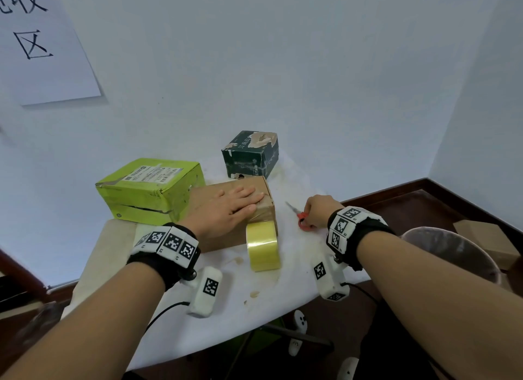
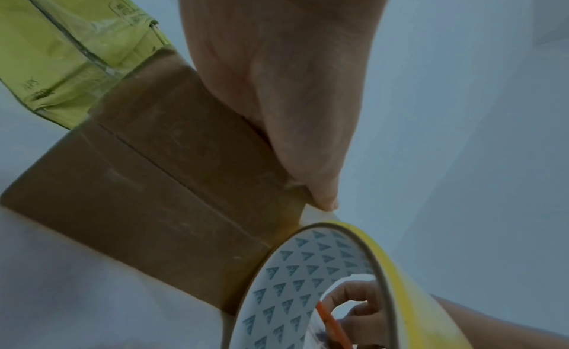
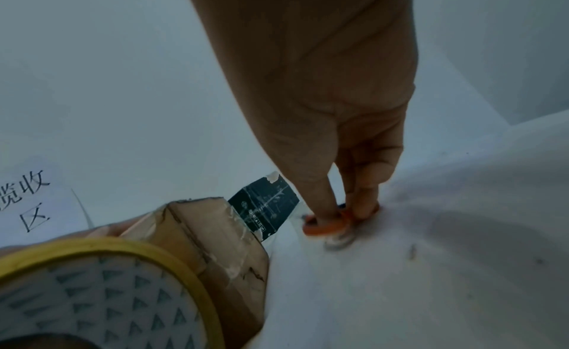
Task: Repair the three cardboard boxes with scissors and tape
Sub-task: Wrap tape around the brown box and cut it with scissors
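Observation:
My left hand (image 1: 232, 205) lies flat with straight fingers on top of the brown cardboard box (image 1: 226, 238), pressing it down near its right end. In the left wrist view the thumb (image 2: 320, 184) sits at the box (image 2: 154, 171) edge, where a tape strip leads from the yellow tape roll (image 2: 307, 293). The roll (image 1: 263, 245) stands on edge against the box front. To the right, my right hand (image 1: 318, 211) pinches the red handles of the scissors (image 1: 302, 219), which lie on the table; the finger and thumb hold a handle ring (image 3: 323, 226).
A green box (image 1: 150, 190) touches the brown box on the left, and a dark torn box (image 1: 250, 153) stands behind. The white-covered table (image 1: 283, 294) ends near my forearms. A lined bin (image 1: 452, 255) and a floor carton (image 1: 489, 238) are at the right.

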`<state>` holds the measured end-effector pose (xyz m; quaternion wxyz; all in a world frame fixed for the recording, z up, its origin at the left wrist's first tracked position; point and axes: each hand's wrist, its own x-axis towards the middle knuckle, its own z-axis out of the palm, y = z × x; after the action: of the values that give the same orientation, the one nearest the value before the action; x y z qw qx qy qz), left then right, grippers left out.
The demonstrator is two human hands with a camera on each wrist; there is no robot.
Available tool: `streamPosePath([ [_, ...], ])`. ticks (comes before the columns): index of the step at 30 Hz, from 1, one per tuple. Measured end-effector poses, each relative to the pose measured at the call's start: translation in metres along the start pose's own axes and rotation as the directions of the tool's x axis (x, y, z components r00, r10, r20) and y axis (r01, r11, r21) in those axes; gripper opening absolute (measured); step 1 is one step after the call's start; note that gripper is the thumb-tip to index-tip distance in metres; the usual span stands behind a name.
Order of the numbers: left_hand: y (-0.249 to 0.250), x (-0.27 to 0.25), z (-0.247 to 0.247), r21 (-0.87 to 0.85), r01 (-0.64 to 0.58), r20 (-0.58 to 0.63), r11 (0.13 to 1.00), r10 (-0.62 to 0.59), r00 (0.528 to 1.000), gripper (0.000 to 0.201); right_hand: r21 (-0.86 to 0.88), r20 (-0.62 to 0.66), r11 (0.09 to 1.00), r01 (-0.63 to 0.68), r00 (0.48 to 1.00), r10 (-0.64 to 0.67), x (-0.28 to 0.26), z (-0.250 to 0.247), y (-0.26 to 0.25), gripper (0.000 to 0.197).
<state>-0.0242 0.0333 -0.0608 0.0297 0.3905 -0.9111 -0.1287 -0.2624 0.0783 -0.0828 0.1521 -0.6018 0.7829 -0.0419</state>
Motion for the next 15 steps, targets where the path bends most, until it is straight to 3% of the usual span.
streamPosePath([
  [3,-0.002,0.000,0.000,0.002,-0.011,-0.017,1.000,0.012,1.000,0.045,0.330,-0.066,0.944,-0.024,0.997,0.048,0.002,0.002,0.005,0.019],
  [5,-0.004,0.001,-0.001,-0.002,-0.018,-0.026,1.000,0.018,0.999,0.045,0.556,-0.112,0.831,0.013,0.992,0.059,0.001,0.002,0.003,0.010],
  [7,-0.008,0.003,-0.002,0.003,-0.024,-0.017,1.000,0.024,1.000,0.045,0.710,-0.207,0.693,0.128,0.978,0.032,0.000,0.000,-0.002,0.019],
  [10,-0.012,0.006,-0.006,0.051,-0.029,-0.027,0.998,0.030,0.999,0.047,0.765,-0.345,0.559,0.320,0.936,-0.064,-0.009,-0.010,-0.021,0.020],
  [12,-0.012,0.005,-0.008,0.153,-0.011,-0.153,0.988,0.035,0.988,0.061,0.753,-0.384,0.519,0.404,0.911,-0.151,-0.014,-0.015,-0.035,0.019],
  [14,-0.008,0.001,-0.012,0.130,-0.003,-0.273,0.992,0.039,0.961,0.070,0.695,-0.404,0.553,0.460,0.886,-0.230,-0.018,-0.016,-0.047,0.022],
  [15,-0.006,-0.001,-0.015,0.020,-0.011,-0.305,1.000,0.017,0.952,0.065,0.650,-0.402,0.589,0.480,0.875,-0.270,-0.018,-0.015,-0.051,0.022],
])
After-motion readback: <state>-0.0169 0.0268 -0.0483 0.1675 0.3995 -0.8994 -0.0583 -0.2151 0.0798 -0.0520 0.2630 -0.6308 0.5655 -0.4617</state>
